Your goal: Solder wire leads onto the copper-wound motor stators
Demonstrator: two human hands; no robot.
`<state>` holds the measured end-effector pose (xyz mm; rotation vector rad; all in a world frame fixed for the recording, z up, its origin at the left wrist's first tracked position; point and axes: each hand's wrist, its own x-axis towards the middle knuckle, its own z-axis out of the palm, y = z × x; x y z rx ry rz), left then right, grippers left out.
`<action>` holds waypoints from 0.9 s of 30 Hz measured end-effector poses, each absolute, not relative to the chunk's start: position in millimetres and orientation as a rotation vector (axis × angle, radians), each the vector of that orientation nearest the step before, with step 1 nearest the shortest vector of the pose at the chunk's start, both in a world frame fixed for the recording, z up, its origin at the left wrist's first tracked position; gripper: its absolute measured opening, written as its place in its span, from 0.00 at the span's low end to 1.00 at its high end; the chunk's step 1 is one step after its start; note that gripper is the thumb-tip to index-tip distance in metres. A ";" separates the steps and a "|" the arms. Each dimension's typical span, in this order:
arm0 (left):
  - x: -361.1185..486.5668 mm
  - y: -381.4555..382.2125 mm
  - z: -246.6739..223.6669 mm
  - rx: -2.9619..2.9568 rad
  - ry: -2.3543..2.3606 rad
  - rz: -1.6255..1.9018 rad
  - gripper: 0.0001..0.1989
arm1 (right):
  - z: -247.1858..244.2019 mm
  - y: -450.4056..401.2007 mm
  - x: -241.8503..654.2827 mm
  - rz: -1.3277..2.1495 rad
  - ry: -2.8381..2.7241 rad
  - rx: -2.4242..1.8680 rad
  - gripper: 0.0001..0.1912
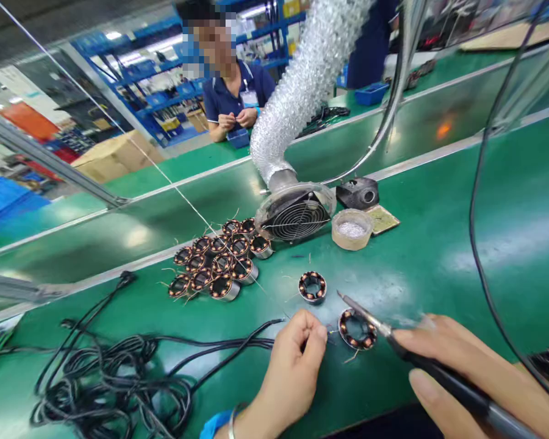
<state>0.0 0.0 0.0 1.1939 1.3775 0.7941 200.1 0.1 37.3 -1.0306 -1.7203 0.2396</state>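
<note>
Right hand (480,363): wrapped around a soldering iron (432,368), pen style. Bare tip points up-left, over the gap between two stators; whether it touches anything, can't tell.

Left hand (293,366): thumb and index pinched on a thin lead wire (332,331) that runs to the near stator (346,334). Exact grip point hidden by the fingers. Metal bangle and blue band on that wrist.

Near stator sits flat on the green counter (448,244), between the two hands, iron shaft crossing above its far edge. Another short lead sticks out its near side. Second loose stator (312,299) just beyond, apart from the first, also flat, leads out to the left.

Batch of stators (224,288) grouped farther off to the left, copper windings up, leads splayed. Fume extractor fan (297,219) right next to them, silver flex duct (279,140) going up. Right of fan: round tub (351,242) with silvery bits, sponge tray (384,219), black holder (359,194).

Black cables (114,378) tangled at left, ends reaching the left hand. Co-worker (238,91) across, hands together over a blue bin (238,138).
</note>
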 end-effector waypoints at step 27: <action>-14.7 -1.6 25.9 1.644 1.343 0.513 0.16 | -4.5 7.0 166.8 0.445 -1.905 -0.771 0.17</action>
